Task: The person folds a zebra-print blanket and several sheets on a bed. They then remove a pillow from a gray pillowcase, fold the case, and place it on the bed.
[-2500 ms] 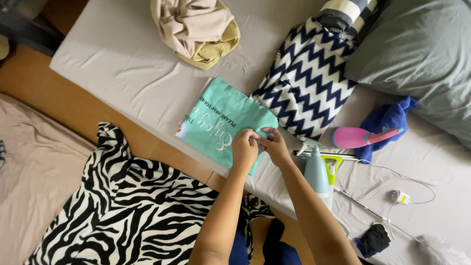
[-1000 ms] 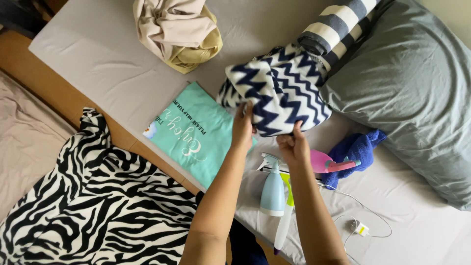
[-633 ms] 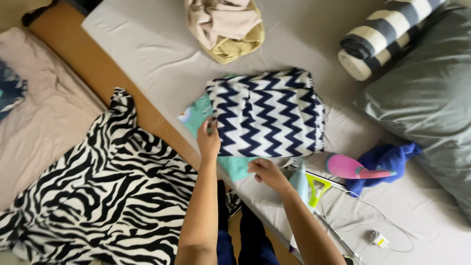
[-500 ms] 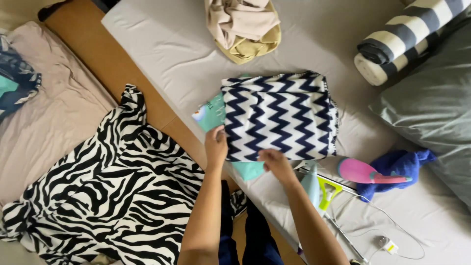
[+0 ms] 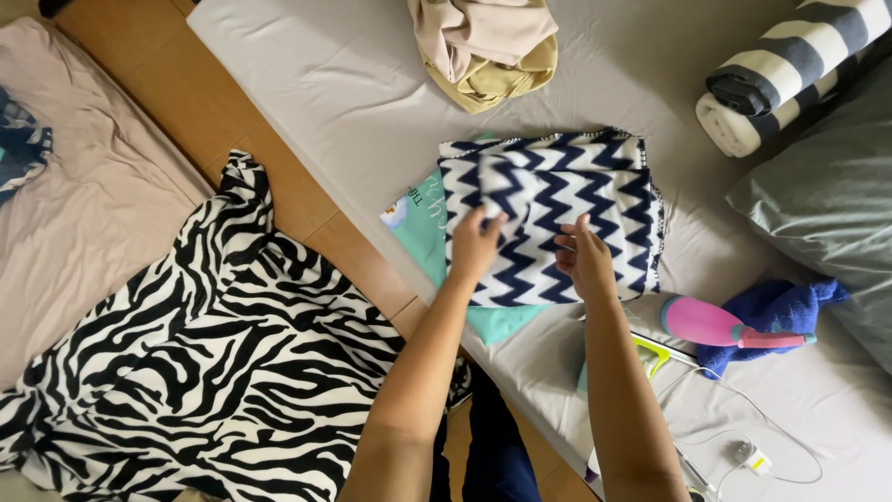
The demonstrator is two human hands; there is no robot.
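in the head view, the left hand (image 5: 476,245) was pinched shut on the near left part of a folded navy-and-white zigzag cloth (image 5: 567,209), its fingers (image 5: 490,221) curled over a loose fold of the fabric. the right hand (image 5: 585,260) lay just to the right of it on the same cloth, thumb and fingers closed on the fabric near its front edge, though how firmly it gripped could not be told. the cloth lay flat on a grey mattress (image 5: 334,84), directly under and beyond both hands, and it covered most of a teal garment (image 5: 423,228) whose edge stuck out to the left of the left hand and below both wrists. beyond the hands, past the far edge of the zigzag cloth, sat a crumpled pile of beige and yellow clothing (image 5: 483,46). far to the right of the right hand lay a rolled striped towel (image 5: 790,84) and a grey pillow (image 5: 827,204). just right of the right forearm lay a pink bottle (image 5: 706,323) touching a blue cloth (image 5: 780,311), with a white cable (image 5: 743,418) nearer the person. to the left of the left arm, a zebra-print fabric (image 5: 204,372) spread over the wooden floor (image 5: 177,74), beside a pale pink sheet (image 5: 84,223).
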